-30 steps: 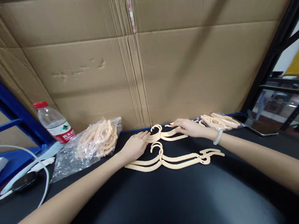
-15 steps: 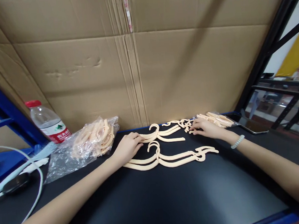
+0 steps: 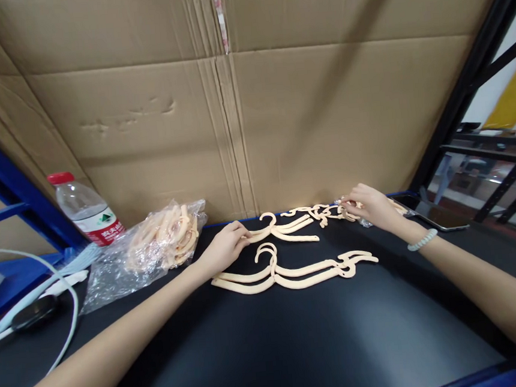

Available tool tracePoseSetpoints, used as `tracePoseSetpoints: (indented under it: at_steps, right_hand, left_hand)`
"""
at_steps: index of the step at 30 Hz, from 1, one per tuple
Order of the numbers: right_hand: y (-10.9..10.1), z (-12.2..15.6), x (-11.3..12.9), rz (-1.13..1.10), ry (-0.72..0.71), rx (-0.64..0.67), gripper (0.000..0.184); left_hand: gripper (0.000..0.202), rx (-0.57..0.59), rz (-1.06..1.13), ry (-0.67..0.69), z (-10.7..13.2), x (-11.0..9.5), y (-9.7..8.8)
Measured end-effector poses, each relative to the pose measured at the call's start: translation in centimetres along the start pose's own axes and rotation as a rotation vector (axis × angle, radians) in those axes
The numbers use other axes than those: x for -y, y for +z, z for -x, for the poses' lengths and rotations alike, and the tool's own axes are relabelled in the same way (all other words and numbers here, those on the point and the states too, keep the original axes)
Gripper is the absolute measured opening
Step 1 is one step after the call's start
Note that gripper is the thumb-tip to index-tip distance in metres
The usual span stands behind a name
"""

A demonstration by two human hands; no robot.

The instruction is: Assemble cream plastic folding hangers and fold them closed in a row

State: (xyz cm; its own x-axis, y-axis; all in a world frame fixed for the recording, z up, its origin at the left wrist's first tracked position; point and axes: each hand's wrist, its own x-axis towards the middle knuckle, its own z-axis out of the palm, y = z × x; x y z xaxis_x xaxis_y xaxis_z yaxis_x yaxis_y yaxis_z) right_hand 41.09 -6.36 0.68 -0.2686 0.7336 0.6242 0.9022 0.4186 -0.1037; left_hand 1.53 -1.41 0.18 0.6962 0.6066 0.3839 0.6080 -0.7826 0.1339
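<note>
My left hand point(image 3: 226, 245) is closed around the left ends of cream plastic hanger pieces point(image 3: 288, 227), whose arms fan out to the right beneath an upright-curving hook. Nearer to me lie cream hangers point(image 3: 308, 281), one just behind the other, with small hook-shaped pieces point(image 3: 348, 264) at their right end. At the back right, my right hand point(image 3: 372, 207) has its fingers pinched together over a heap of small cream hook pieces point(image 3: 320, 213). What those fingertips hold is hidden. A pale bead bracelet point(image 3: 422, 240) circles my right wrist.
A clear bag of cream pieces point(image 3: 163, 241) sits at left beside a red-capped water bottle point(image 3: 90, 214). White cables point(image 3: 71, 306) run along the left edge. A phone point(image 3: 443, 216) lies at right. Cardboard point(image 3: 306, 123) walls off the back of the black table point(image 3: 271, 349).
My right hand has moved right and slightly back, from the small hook pieces toward the bagged pieces behind. My left hand stays at the hanger ends, its fingers more curled. The view has shifted slightly.
</note>
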Motion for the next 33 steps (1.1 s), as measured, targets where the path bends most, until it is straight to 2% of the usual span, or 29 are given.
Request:
tracePoseSetpoints:
  at_steps: [5,9,11,13,16,18,22,25,30,33]
  right_hand:
    - [-2.0,-0.2,1.2,-0.236,0.376,-0.199,0.035]
    - [-3.7,-0.7,3.8,-0.642,0.552,-0.290,0.032]
    - [-4.1,-0.8,5.6,-0.863,0.612,-0.252,0.032]
    - [-4.0,-0.7,7.5,-1.036,0.623,-0.159,0.032]
    - [-3.2,-0.1,10.0,-1.187,0.636,-0.007,0.029]
    - [-2.3,0.6,11.0,-1.266,0.681,0.049,0.025]
    - [-0.7,2.1,11.6,-1.481,0.795,0.108,0.032]
    - [-0.1,2.7,11.4,-1.548,0.850,0.112,0.042]
    - [0.2,2.9,11.5,-1.604,0.819,0.174,0.028]
    - [-0.1,2.9,11.9,-1.655,0.819,0.209,0.027]
  left_hand:
    - [0.019,-0.026,0.096,-0.082,-0.6,-0.9,-2.1]
    - [0.021,-0.130,0.216,-0.132,0.6,-2.4,-3.5]
    - [0.020,-0.202,0.252,-0.118,1.8,-3.1,-3.5]
    - [0.018,-0.268,0.250,-0.112,3.4,-3.8,-3.1]
    - [0.016,-0.321,0.206,-0.132,5.5,-4.8,-2.1]
    - [0.017,-0.342,0.221,-0.151,6.4,-5.3,-1.4]
    - [0.019,-0.393,0.271,-0.180,7.1,-5.7,-0.5]
    - [0.017,-0.428,0.284,-0.172,7.2,-5.6,-0.1]
    - [0.015,-0.468,0.260,-0.130,7.3,-5.7,0.0]
    - [0.015,-0.462,0.245,-0.123,7.4,-5.7,0.0]
